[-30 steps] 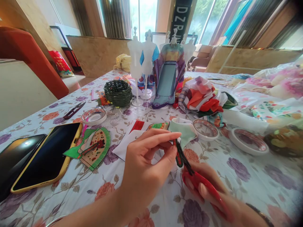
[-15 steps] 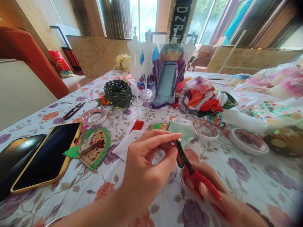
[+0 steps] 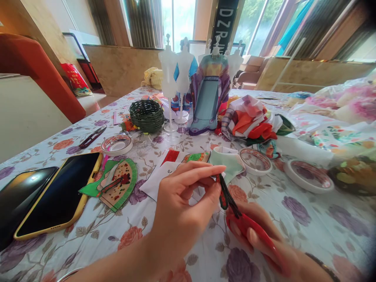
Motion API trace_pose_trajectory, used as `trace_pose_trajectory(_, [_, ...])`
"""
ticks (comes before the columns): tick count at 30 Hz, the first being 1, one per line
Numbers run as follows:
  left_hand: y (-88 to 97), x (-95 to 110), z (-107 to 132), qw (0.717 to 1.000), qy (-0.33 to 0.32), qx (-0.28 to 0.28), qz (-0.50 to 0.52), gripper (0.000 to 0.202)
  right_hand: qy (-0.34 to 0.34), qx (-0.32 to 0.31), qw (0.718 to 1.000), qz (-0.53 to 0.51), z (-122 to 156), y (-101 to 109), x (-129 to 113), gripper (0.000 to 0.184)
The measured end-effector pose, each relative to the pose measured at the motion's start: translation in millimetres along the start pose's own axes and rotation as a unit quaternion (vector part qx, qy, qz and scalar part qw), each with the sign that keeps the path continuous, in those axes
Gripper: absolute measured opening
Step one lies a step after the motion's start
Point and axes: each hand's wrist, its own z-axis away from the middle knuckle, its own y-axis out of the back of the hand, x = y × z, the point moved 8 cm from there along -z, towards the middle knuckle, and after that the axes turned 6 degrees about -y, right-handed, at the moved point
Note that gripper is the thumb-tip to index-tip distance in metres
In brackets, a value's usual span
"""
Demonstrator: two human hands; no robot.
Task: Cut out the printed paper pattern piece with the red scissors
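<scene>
My left hand (image 3: 182, 207) pinches a small red-and-green paper piece (image 3: 222, 197) between thumb and forefinger, low over the floral tablecloth (image 3: 308, 219). My right hand (image 3: 264, 239) grips red-handled scissors (image 3: 243, 221); their dark blades (image 3: 226, 194) lie against the paper piece. Just beyond my fingers rest a white printed sheet (image 3: 158, 178) and a pale green fabric collar (image 3: 227, 160).
Two phones (image 3: 58, 192) lie at left beside a green paper cut-out (image 3: 117, 184). Tape rolls (image 3: 116, 144), a dark woven basket (image 3: 147, 114), thread snips (image 3: 91, 136), small dress-form mannequins (image 3: 176, 74), a dressed one (image 3: 209, 94) and heaped fabric (image 3: 252, 121) fill the far side.
</scene>
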Motion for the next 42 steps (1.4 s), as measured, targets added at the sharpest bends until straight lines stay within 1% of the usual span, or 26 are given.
trace_pose_trajectory(5, [0.2, 1.5, 0.0, 1.0, -0.007, -0.001, -0.006, 0.03, 0.016, 0.0, 1.0, -0.004, 1.0, 0.1, 2.0, 0.053])
trace_pose_trajectory(8, [0.1, 1.5, 0.1, 1.0, -0.002, 0.003, -0.004, 0.029, 0.014, 0.006, 1.0, -0.007, 1.7, 0.7, 3.4, 0.054])
trace_pose_trajectory(11, [0.3, 1.3, -0.3, 1.0, 0.002, 0.005, -0.006, 0.027, 0.01, -0.002, 1.0, -0.005, 1.8, -0.8, 2.6, 0.053])
trace_pose_trajectory(15, [-0.5, 3.0, -1.5, 1.0, -0.005, 0.001, -0.012, 0.027, 0.007, -0.01, 1.0, 0.005, 1.1, -1.5, 0.9, 0.052])
trace_pose_trajectory(18, [-1.4, 3.5, -1.8, 1.0, -0.006, 0.001, -0.017, 0.026, 0.002, -0.004, 1.0, 0.001, -0.2, 0.4, 2.8, 0.052])
trace_pose_trajectory(23, [-0.5, 4.3, -0.9, 1.0, -0.008, 0.003, -0.016, 0.027, 0.013, -0.013, 1.0, -0.008, -0.6, 0.0, 6.8, 0.052])
trace_pose_trajectory(29, [-0.5, 2.5, 0.7, 1.0, -0.005, 0.001, -0.009, 0.028, -0.013, -0.023, 1.0, -0.017, 1.8, -0.8, 13.9, 0.052])
trace_pose_trajectory(33, [-2.3, 2.1, 0.8, 1.0, -0.005, 0.001, -0.001, 0.029, -0.011, -0.028, 0.999, -0.017, 0.8, -2.3, 8.3, 0.049])
trace_pose_trajectory(38, [-1.7, 3.4, -0.8, 1.0, -0.005, 0.002, -0.011, 0.028, 0.005, 0.003, 1.0, -0.011, -0.1, 0.4, 0.7, 0.05])
trace_pose_trajectory(42, [-1.4, 4.2, -0.5, 1.0, -0.011, 0.0, -0.012, 0.027, 0.008, -0.011, 1.0, -0.003, -0.2, -1.1, 0.8, 0.05])
